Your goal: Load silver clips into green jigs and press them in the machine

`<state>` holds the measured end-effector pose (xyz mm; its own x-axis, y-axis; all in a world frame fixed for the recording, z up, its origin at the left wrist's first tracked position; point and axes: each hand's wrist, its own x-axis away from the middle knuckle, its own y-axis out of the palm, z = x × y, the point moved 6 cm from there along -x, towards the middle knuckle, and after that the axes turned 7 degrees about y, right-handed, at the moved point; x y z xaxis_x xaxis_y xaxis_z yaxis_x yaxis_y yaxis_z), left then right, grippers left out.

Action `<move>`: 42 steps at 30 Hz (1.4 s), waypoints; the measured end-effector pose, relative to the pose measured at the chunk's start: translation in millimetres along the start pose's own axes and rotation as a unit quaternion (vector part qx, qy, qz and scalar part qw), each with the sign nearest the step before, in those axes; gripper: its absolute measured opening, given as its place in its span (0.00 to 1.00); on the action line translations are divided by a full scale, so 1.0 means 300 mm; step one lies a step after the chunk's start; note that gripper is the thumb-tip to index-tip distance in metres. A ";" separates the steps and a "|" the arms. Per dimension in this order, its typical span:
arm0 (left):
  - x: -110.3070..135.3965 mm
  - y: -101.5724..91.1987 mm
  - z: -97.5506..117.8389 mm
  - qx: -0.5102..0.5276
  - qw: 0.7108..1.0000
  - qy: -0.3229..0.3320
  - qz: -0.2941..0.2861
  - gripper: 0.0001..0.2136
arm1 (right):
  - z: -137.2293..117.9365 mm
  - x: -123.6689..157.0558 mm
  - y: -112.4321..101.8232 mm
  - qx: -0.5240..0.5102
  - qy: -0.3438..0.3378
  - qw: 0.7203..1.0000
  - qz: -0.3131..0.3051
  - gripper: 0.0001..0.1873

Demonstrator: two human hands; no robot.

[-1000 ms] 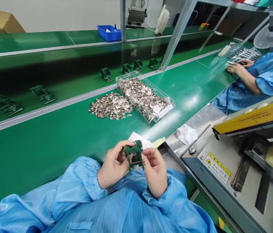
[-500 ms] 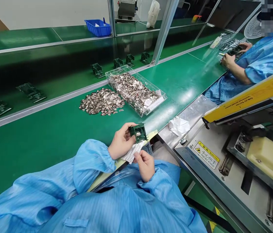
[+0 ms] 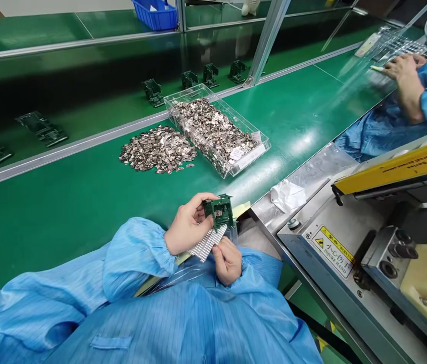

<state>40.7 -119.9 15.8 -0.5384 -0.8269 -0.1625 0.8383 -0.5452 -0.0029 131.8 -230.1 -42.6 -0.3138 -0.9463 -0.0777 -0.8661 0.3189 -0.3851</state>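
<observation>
My left hand (image 3: 190, 225) grips a green circuit-board assembly (image 3: 220, 212), thumb in front and fingers behind. Its boards form a small boxy frame, with a metal part showing in the recess. Below it lies a sheet of small silvery rectangles in a grid (image 3: 206, 246), like stickers, over a yellowish backing (image 3: 241, 209). My right hand (image 3: 228, 260) is closed at the right edge of this sheet, thumb and fingers pinched on it. Whether a single piece is between those fingertips cannot be made out.
A clear tray (image 3: 251, 161) full of small metal parts stands ahead, beside a loose pile of them (image 3: 156, 149). Several green board assemblies (image 3: 153, 92) line the far strip. At right are a machine (image 3: 323, 222), crumpled white paper (image 3: 288, 196) and a co-worker's hands (image 3: 406, 68).
The view has tilted down slightly. My left hand keeps the board assembly, now turned a little. My right hand has curled closer in at the sheet's edge. The co-worker's hands have moved.
</observation>
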 end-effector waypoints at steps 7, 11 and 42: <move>-0.002 -0.006 0.010 0.007 1.000 0.015 0.014 0.16 | -0.016 0.000 -0.065 0.123 0.022 0.991 -0.051 0.22; -0.002 -0.020 0.034 0.003 0.998 0.029 0.054 0.16 | -0.148 -0.009 -0.187 0.133 0.014 0.991 0.007 0.11; 0.069 0.057 0.218 -0.038 0.986 0.026 -0.158 0.16 | -0.302 -0.031 -0.256 -0.144 -0.044 0.988 0.021 0.38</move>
<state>38.2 -155.3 77.0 -0.7703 -0.6079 -0.1925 0.6344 -0.7612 -0.1347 165.9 -241.1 71.0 -0.3282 -0.9288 -0.1721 -0.9318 0.3483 -0.1026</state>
